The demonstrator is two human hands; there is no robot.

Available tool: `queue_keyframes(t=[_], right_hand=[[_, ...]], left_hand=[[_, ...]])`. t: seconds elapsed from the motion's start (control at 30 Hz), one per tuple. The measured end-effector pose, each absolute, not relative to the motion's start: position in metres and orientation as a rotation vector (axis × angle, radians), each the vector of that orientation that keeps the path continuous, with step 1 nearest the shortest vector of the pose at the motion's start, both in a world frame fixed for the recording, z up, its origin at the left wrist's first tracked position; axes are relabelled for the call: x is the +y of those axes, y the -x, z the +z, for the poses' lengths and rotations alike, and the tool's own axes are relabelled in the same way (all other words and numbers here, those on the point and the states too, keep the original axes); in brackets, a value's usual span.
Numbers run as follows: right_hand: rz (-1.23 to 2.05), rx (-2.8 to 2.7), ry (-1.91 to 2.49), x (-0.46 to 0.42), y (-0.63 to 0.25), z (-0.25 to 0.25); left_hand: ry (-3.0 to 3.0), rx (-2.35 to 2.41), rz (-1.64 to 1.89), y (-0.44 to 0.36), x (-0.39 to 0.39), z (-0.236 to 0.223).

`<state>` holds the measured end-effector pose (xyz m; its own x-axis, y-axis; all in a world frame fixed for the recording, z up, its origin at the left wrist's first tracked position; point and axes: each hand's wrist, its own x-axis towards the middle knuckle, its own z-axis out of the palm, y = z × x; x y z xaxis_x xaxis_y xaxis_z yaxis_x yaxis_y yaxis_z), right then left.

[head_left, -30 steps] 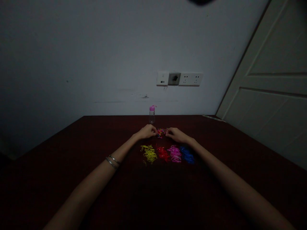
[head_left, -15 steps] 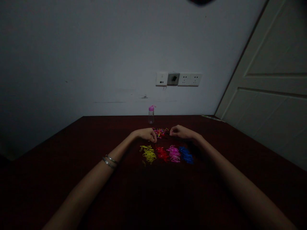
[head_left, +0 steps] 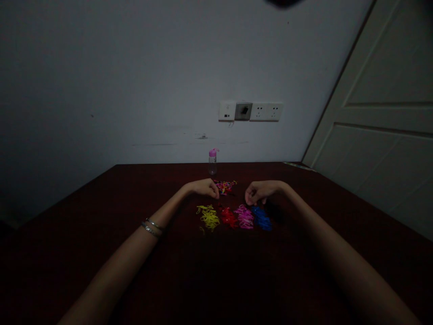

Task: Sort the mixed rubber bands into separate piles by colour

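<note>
Small rubber bands lie sorted by colour in a row: a yellow pile (head_left: 210, 217), a red pile (head_left: 229, 217), a pink pile (head_left: 245, 217) and a blue pile (head_left: 261, 218). Behind them is a mixed-colour pile of bands (head_left: 225, 187). My left hand (head_left: 207, 188) rests at the left edge of the mixed pile, fingers curled closed; what they hold, if anything, is hidden. Just above the far ends of the pink and blue piles, my right hand (head_left: 257, 192) is pinched closed. Anything between its fingertips is too small to make out.
A clear bottle with a pink cap (head_left: 212, 162) stands upright behind the mixed pile. The dark red table (head_left: 152, 280) meets a wall bearing sockets (head_left: 250, 111). A white panelled door (head_left: 379, 126) is on the right.
My right hand has moved from the right edge of the mixed pile toward me, to the far ends of the pink and blue piles. My left hand has barely moved.
</note>
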<state>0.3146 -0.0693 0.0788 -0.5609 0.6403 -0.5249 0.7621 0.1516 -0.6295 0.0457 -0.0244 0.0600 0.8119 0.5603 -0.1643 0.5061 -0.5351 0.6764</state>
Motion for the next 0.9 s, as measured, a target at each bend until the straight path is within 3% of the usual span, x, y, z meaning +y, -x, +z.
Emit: queue_keyframes(t=[0.3, 0.9], right_hand=[[-1.366, 2.215, -1.399, -0.064, -0.317, 0.074], [-1.308, 2.16, -1.38, -0.069, -0.3, 0.071]], left_hand=[[-2.212, 0.732, -0.046, -0.062, -0.036, 0.053], [-2.207, 0.697, 0.001, -0.06, -0.036, 0.059]])
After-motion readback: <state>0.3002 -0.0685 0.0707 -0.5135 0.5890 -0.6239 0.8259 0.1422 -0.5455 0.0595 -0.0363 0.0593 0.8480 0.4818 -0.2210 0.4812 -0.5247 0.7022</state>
